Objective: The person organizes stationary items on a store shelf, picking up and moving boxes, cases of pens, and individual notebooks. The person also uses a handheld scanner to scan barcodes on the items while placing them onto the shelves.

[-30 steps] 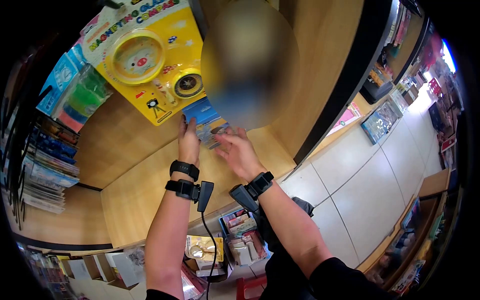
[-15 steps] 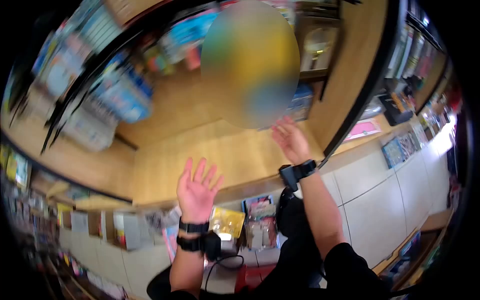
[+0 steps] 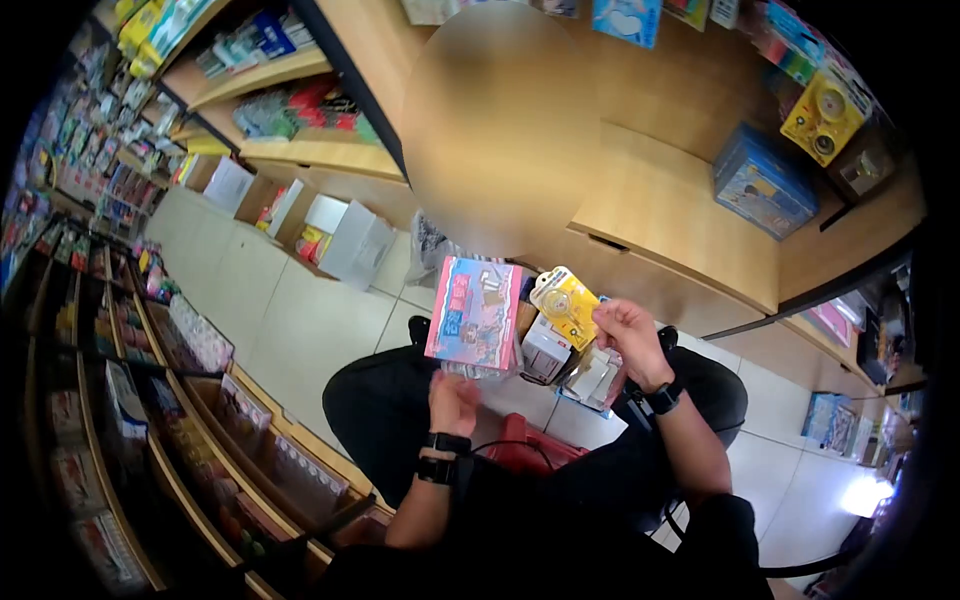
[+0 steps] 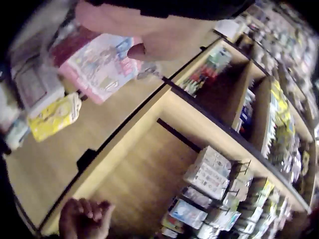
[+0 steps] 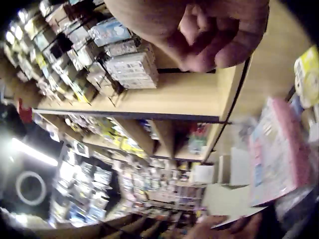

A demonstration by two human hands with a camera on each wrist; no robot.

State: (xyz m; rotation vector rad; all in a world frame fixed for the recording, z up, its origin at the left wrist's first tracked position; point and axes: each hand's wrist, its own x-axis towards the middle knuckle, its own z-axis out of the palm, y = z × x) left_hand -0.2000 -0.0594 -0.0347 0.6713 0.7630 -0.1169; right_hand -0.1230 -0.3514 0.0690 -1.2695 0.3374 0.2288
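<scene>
- Where the knees frame a gap above the tiled floor, the pink-edged box lies between them, printed face upward; this presumably keeps it within reach and legible. It serves as landmark.
- Left hand: just beside the near edge of the pink-edged box, fingers loosely bent, with nothing visibly gripped. Whether it touches the box cannot be told.
- Right hand: to the right of the pink-edged box, fingers loosely curled toward the palm and not spread; no held thing is visible. In the wrist views it is apart from the yellow pack.
- The yellow pack: just right of the pink-edged box, tilted across a white carton, which appears to prop it so that its front faces the person.
- Clear-wrapped goods: right of the pink-edged box and nearer the person, beside the carton, apparently grouped to save floor room.
- Blue box: farther off, right of the pink-edged box, on the wooden shelf, probably set there for its broad, flat support.
</scene>
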